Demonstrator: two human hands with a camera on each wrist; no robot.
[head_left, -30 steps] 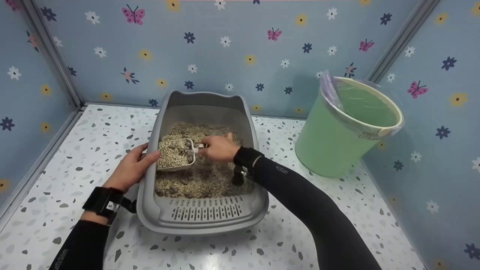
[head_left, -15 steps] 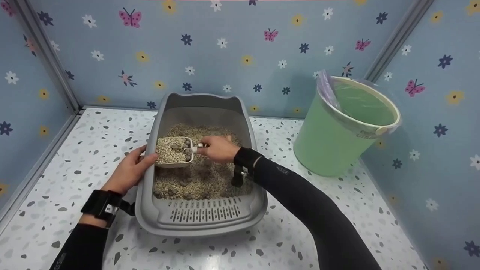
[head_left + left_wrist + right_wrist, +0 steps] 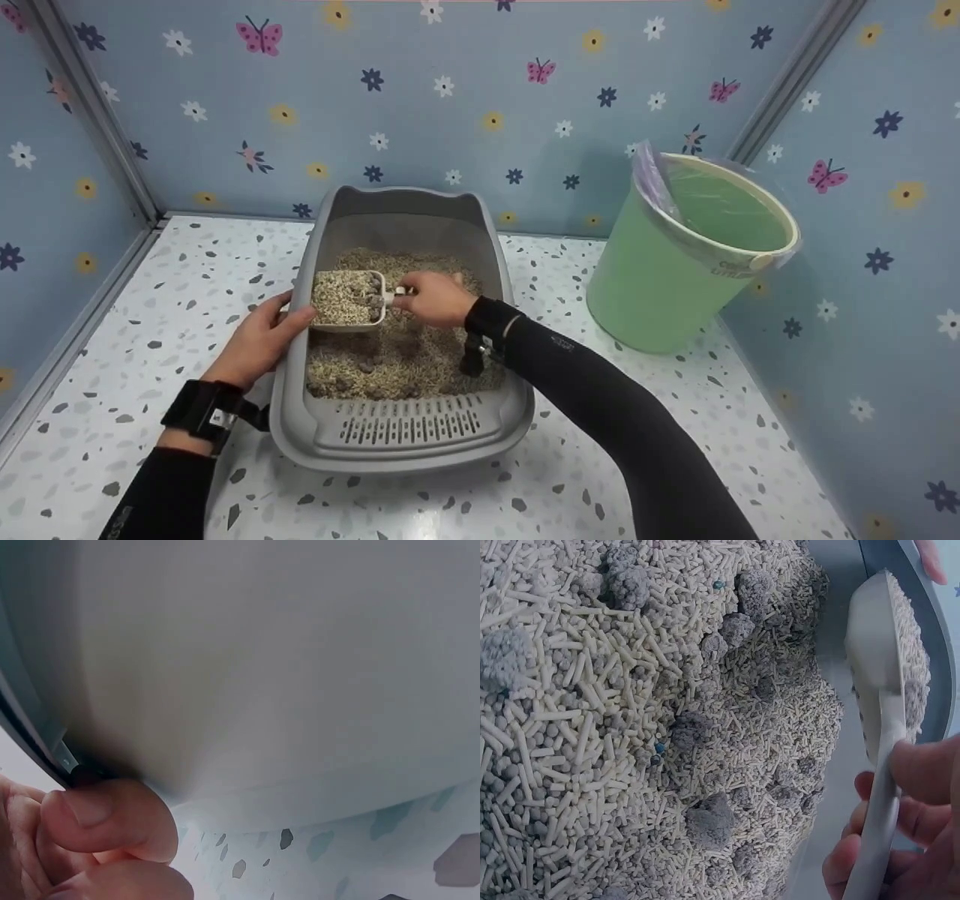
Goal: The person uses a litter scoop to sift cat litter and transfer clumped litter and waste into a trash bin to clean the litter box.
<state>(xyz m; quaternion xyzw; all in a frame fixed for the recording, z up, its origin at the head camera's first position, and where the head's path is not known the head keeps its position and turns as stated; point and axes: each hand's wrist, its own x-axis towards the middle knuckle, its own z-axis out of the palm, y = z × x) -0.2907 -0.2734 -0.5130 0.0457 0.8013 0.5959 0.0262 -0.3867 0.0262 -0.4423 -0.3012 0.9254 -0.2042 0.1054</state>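
A light-coloured litter scoop point(image 3: 349, 328), heaped with pale pellets and a few grey clumps, is held over the left side of a grey litter box point(image 3: 405, 452). My right hand point(image 3: 437, 300) grips its handle, fingers curled round it, as the right wrist view also shows. In that view the scoop point(image 3: 871, 645) hangs above the pellet litter point(image 3: 577, 727), where several grey clumps point(image 3: 711, 821) lie. My left hand point(image 3: 259, 337) holds the box's left rim, thumb on top; in the left wrist view its curled fingers point(image 3: 112, 817) sit below the rim, against the outer wall.
To the right stands a green bin point(image 3: 645, 277) lined with a thin purple bag point(image 3: 654, 180). Flowered blue wall panels point(image 3: 450, 105) enclose the speckled white floor point(image 3: 225, 255) at the back and both sides. The box's front ledge is slotted.
My right hand has lifted the scoop slightly and levelled it, and the heap in it looks flatter. My left hand keeps its hold on the rim.
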